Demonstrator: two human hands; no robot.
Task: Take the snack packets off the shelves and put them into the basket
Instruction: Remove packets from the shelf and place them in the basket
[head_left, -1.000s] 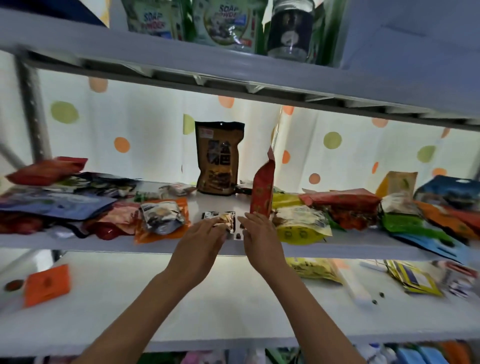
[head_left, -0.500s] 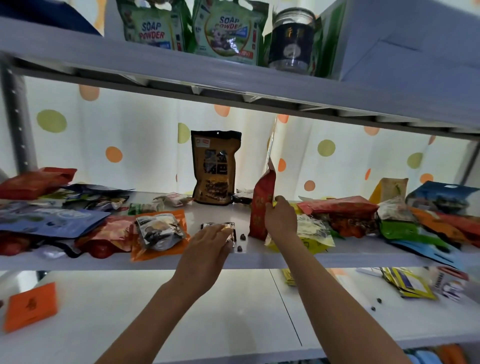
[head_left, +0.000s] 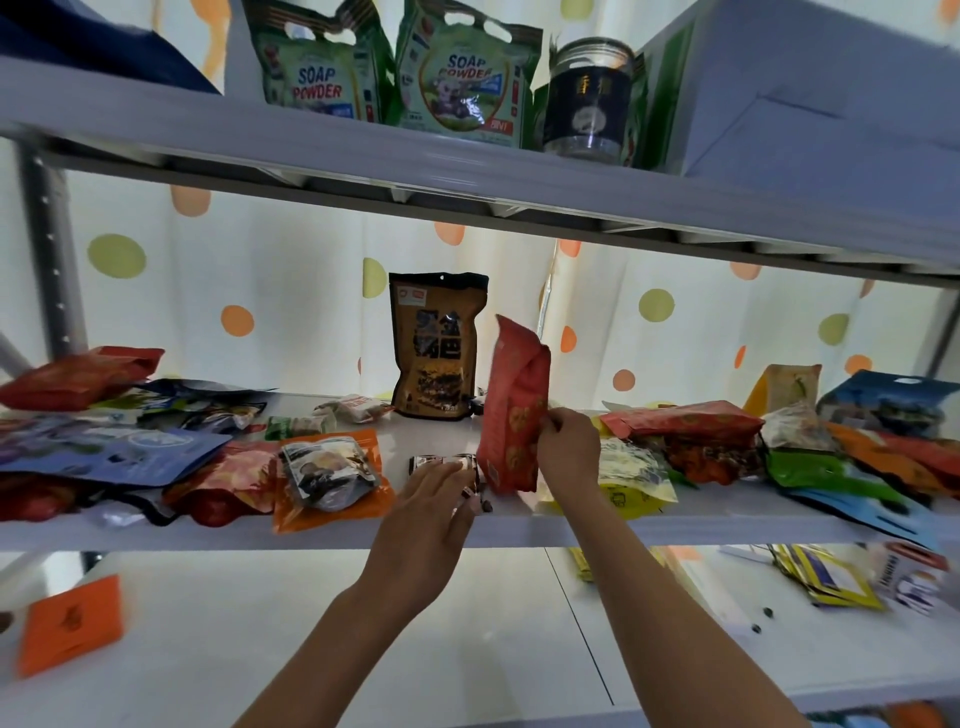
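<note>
1. The right hand (head_left: 567, 448) pinches the edge of a red packet (head_left: 514, 410), which stands upright on the middle shelf (head_left: 519, 530).
2. The left hand (head_left: 431, 512) lies flat, fingers straight, over a small dark packet (head_left: 439, 461) at the front of the same shelf, just left of the red one.
3. A brown pouch (head_left: 436, 345) stands behind them, near the dotted curtain (head_left: 260, 291).
4. An orange packet (head_left: 330, 475) lies left of the left hand, and a yellow packet (head_left: 631, 480) lies right of the right wrist.
5. Two soap powder bags (head_left: 467, 83) and a jar (head_left: 589, 96) stand on the top shelf (head_left: 363, 150).
</note>
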